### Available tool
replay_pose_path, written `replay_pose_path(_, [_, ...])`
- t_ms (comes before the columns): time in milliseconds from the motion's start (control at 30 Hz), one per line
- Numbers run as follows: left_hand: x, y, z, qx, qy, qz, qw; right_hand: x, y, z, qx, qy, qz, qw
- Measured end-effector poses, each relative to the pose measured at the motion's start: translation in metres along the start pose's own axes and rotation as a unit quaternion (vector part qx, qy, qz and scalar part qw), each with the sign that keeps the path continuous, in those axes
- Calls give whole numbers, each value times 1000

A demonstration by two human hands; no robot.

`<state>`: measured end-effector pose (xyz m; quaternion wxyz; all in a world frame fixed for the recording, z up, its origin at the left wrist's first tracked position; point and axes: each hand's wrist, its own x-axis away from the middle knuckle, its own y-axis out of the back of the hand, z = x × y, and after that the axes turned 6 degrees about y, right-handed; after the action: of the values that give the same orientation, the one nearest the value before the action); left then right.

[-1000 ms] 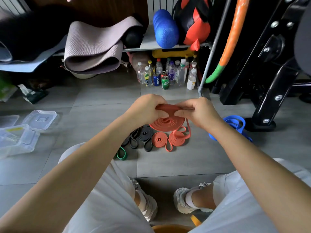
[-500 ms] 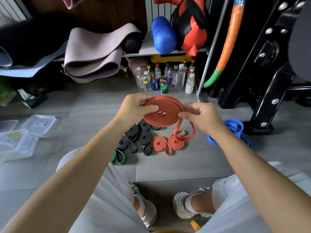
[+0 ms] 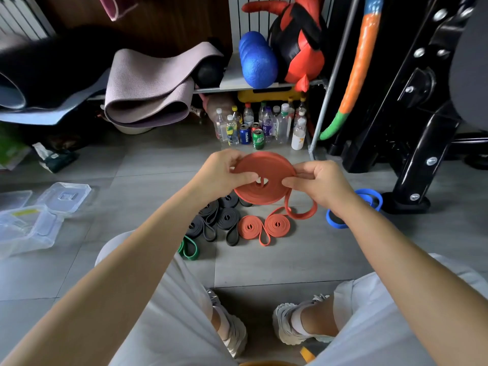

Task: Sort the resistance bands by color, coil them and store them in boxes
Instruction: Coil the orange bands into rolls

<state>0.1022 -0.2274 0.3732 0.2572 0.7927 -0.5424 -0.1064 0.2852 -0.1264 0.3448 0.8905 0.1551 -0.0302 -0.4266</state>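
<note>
While the left hand (image 3: 224, 173) and right hand (image 3: 319, 183) each pinch the coiled orange band (image 3: 264, 178) at frame centre, its tail (image 3: 301, 211) hangs loose — should either pinch slacken, I judge the springy coil would unwind.

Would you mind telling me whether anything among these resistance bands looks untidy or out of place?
The flat orange rubber band coil pinched by left hand and right hand trails a loose loop underneath. The green rubber band on the floor lies uncoiled beside the coiled black bands.
</note>
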Motion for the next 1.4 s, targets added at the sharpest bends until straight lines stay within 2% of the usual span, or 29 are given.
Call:
replay_pose_path(67, [-2, -1, -7, -121, -66, 7, 991, -2, 0, 2, 56, 6, 27, 998])
replay_pose_path(133, [-2, -2, -15, -212, -92, 7, 973, -4, -1, 5, 89, 15, 39, 995])
replay_pose_path(267, [-1, -1, -20, -233, -95, 26, 967, -5, 0, 9, 150, 29, 69, 986])
replay_pose_path(367, [-2, -3, -21, -272, -97, 11, 957, -6, -2, 14, 217, 50, 80, 972])
replay_pose_path(433, [-4, -1, -19, -226, -81, -3, 971, -5, -1, 16, 176, 52, 67, 981])
replay_pose_path(567, [-1, 2, -12, -13, -7, -1, 1000, 2, 6, 11, 66, 34, 6, 997])
replay_pose_path(667, [5, -2, -10, 135, 35, 1, 990, 12, 5, 3, -23, 30, -60, 997])
replay_pose_path(767, [7, -4, -8, 220, 45, -12, 974, 18, -2, -4, -69, 23, -116, 991])
replay_pose_path(967, [11, -10, -2, 295, 83, 5, 952, 18, -7, -4, -114, 12, -139, 984])
replay_pose_path(1133, [-4, -5, -7, 279, 83, 33, 956, 3, 4, 2, -140, -30, -105, 984])
replay_pose_path(1233, [-26, -4, -10, 268, 78, 17, 960, -24, 13, 1, -143, -43, -82, 985])
replay_pose_path(1400, [-90, -13, 1, 274, 136, 24, 952, -81, 22, -31, -104, -86, -75, 988])
